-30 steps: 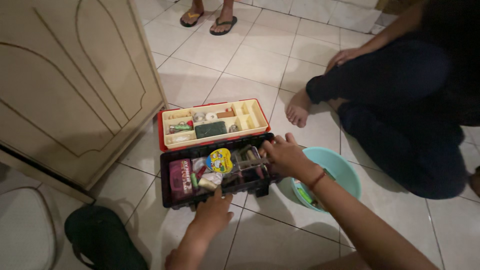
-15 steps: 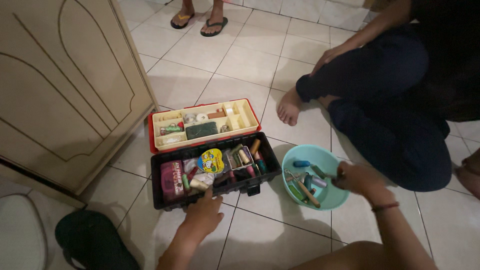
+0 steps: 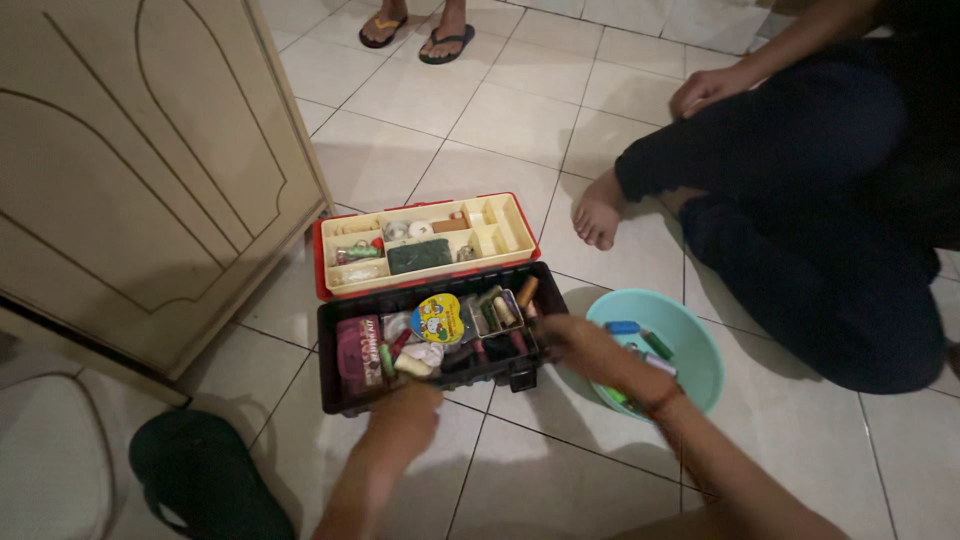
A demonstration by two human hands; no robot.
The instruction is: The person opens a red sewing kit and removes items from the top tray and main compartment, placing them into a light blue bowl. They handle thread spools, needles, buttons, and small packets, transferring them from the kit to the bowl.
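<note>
An open black toolbox (image 3: 345, 398) full of small tools and packets lies on the tiled floor. Its red-edged cream tray (image 3: 505, 240) of small parts rests just behind it. My left hand (image 3: 405, 412) presses against the box's front edge. My right hand (image 3: 590, 355) is blurred at the box's right end, between the box and a teal bowl (image 3: 700, 350) holding screwdrivers. Whether that hand holds anything cannot be made out.
A cream cabinet door (image 3: 140, 160) stands at the left. A black sandal (image 3: 205, 480) lies at the lower left. A seated person in dark clothes (image 3: 810, 200) fills the right, a bare foot (image 3: 598, 215) near the tray. Another person's sandalled feet (image 3: 420, 35) stand at the top.
My right hand went from the toolbox to the teal bowl and has come back toward the box's right end. My left hand stays on the front edge.
</note>
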